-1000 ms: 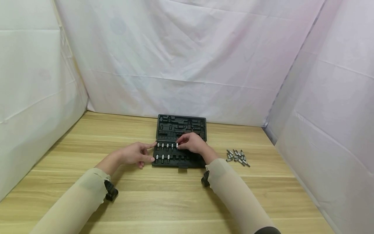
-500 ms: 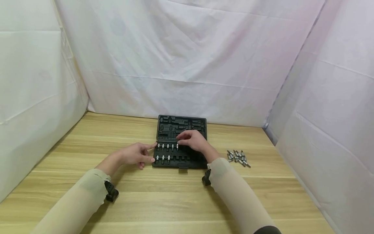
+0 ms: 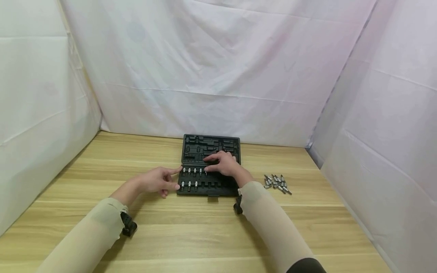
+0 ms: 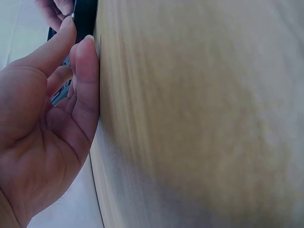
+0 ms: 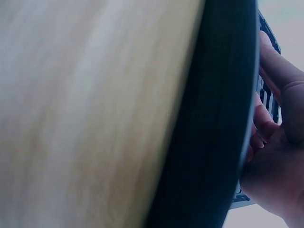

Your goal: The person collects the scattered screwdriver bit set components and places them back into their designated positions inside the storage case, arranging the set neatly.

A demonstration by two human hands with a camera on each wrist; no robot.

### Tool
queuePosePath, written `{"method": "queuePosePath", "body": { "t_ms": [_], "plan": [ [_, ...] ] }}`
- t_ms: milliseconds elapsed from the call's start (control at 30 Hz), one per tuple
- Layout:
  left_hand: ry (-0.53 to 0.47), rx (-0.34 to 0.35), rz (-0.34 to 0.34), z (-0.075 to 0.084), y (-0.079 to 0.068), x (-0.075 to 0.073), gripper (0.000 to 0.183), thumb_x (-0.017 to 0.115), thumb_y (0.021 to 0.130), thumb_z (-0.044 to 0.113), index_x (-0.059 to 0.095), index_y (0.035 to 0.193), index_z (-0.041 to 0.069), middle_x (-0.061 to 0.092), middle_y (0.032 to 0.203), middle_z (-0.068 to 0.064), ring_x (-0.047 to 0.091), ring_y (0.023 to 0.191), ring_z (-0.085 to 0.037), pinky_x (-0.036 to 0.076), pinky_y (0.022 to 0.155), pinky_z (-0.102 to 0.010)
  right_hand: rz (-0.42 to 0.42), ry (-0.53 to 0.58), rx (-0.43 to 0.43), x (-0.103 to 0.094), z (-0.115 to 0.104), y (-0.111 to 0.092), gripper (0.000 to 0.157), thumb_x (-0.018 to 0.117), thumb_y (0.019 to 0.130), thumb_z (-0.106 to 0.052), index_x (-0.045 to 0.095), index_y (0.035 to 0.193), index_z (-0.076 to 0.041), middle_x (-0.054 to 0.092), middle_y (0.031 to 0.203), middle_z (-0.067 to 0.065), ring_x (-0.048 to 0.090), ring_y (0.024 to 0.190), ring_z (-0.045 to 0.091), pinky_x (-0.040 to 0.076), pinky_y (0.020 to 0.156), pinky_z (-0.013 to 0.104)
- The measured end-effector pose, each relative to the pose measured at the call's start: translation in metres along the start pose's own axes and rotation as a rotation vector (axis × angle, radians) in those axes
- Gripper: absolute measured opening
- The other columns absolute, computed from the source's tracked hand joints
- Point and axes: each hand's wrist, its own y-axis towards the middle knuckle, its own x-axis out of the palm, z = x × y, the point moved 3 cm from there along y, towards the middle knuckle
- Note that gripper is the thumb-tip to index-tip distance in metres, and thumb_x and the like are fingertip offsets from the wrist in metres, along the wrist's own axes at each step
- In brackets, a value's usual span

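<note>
1. Eight silver bit sockets (image 3: pixel 195 172) stand in the tray of the black case (image 3: pixel 201 178), my landmark: five in its far row, three in its near row, all toward its left side.
2. My right hand (image 3: pixel 227 165) is over the right part of the case. Its thumb tip is at the fifth socket of the far row, partly covering it; I cannot tell how firmly it bears. The index finger is held apart from the thumb, its tip over the hinge side.
3. My left hand (image 3: pixel 157 179) is at the case's left edge. Index finger and thumb are spread and extended, their tips at that edge; the remaining fingers are bent beneath the palm.
4. The lid (image 3: pixel 196 149), with moulded recesses, is laid back along the far side of the case. A latch (image 3: pixel 213 198) projects from the near side.
5. Right of the case, well apart, I see a loose pile of bit sockets (image 3: pixel 280 187).
6. All of this rests on a wood-grain table (image 3: pixel 191 235). Beyond the case hangs white cloth (image 3: pixel 205 57).
</note>
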Motion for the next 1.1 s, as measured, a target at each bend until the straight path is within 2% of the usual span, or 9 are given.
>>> {"method": "queuePosePath", "body": {
  "t_ms": [367, 733, 1100],
  "plan": [
    [0.008, 0.009, -0.001, -0.001, 0.0, -0.004, 0.088, 0.078, 0.104, 0.023, 0.026, 0.175, 0.014, 0.059, 0.101, -0.015, 0.066, 0.075, -0.021, 0.069, 0.073, -0.036, -0.011, 0.014, 0.037, -0.001, -0.007, 0.005, 0.041, 0.081, 0.101, -0.043, 0.074, 0.14, -0.037, 0.063, 0.146, 0.004, 0.047, 0.139, 0.035, 0.036, 0.119, 0.064],
    [0.001, -0.004, 0.007, -0.003, -0.003, -0.007, 0.089, 0.079, 0.103, 0.022, 0.027, 0.174, 0.013, 0.058, 0.098, -0.013, 0.065, 0.074, -0.02, 0.069, 0.071, -0.036, -0.017, 0.021, 0.092, 0.001, -0.019, 0.012, 0.035, 0.083, 0.1, -0.038, 0.074, 0.134, -0.036, 0.064, 0.144, 0.005, 0.045, 0.142, 0.038, 0.028, 0.128, 0.069],
    [0.013, -0.001, 0.013, -0.004, -0.005, -0.009, 0.088, 0.079, 0.103, 0.023, 0.028, 0.174, 0.013, 0.058, 0.096, -0.012, 0.065, 0.073, -0.019, 0.069, 0.07, -0.036, 0.006, 0.037, 0.144, 0.003, -0.03, 0.01, 0.028, 0.082, 0.101, -0.034, 0.074, 0.128, -0.035, 0.065, 0.141, 0.005, 0.044, 0.139, 0.038, 0.025, 0.128, 0.069]
  ]
}}
